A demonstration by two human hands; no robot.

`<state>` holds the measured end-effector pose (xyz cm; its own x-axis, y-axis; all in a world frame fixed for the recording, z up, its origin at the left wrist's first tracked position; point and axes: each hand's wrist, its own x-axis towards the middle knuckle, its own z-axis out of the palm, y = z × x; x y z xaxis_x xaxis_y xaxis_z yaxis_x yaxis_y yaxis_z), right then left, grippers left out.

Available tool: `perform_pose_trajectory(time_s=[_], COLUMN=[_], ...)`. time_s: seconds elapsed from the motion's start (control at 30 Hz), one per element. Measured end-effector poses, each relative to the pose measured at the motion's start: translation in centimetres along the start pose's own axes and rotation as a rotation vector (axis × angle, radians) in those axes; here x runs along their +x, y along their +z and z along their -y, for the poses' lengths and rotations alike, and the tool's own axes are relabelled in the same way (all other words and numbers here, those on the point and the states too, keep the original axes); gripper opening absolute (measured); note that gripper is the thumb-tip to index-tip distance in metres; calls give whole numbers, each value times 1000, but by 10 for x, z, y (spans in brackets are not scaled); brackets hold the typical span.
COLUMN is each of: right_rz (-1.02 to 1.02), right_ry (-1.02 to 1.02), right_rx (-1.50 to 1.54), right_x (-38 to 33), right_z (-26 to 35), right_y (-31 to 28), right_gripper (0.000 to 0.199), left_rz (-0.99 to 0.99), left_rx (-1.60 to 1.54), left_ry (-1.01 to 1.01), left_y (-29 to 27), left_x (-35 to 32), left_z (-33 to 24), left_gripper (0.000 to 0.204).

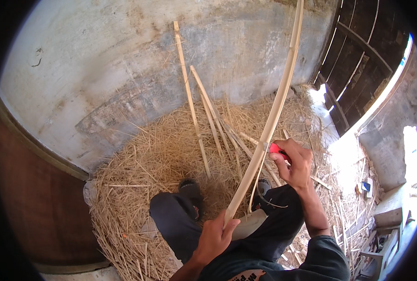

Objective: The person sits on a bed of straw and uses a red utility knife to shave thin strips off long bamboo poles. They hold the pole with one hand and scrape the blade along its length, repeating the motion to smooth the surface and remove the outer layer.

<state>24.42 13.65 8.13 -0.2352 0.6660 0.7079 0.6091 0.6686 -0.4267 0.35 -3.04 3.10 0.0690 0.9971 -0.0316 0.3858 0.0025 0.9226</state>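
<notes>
My left hand [214, 240] is closed round the lower end of a long, pale split bamboo strip [279, 100]. The strip slants up and away to the right, past the top of the view. My right hand [296, 164] grips a knife with a red and black handle [276, 150]. Its blade meets the strip's right edge near a node and is mostly hidden there. From that spot a thin bamboo shaving [255, 187] hangs down and curls over my right leg. A light-coloured pad or cloth [250, 225] lies across my lap beneath the strip.
Several bamboo strips [189, 84] lean against the stained wall [124, 56] ahead. Shavings [138, 187] cover the floor around my feet. A brown panel [40, 196] stands at left, a dark slatted wooden door [358, 56] at far right. A small blue-and-white object [366, 186] lies right.
</notes>
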Motion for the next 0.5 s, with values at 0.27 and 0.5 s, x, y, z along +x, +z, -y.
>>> perform_pose_trajectory(time_s=[0.27,0.5], right_rz=[-86,-70], right_ry=[130,99], right_rx=[-74,-103], right_x=[18,37], right_z=[-33,-55], right_y=[-3,-7], right_gripper=[21,24], left_rz=[22,84], left_rx=[34,-9], left_ry=[-49,-131], left_y=[0,-2], left_x=[-15,-25], left_z=[10,19], left_gripper=[28,35])
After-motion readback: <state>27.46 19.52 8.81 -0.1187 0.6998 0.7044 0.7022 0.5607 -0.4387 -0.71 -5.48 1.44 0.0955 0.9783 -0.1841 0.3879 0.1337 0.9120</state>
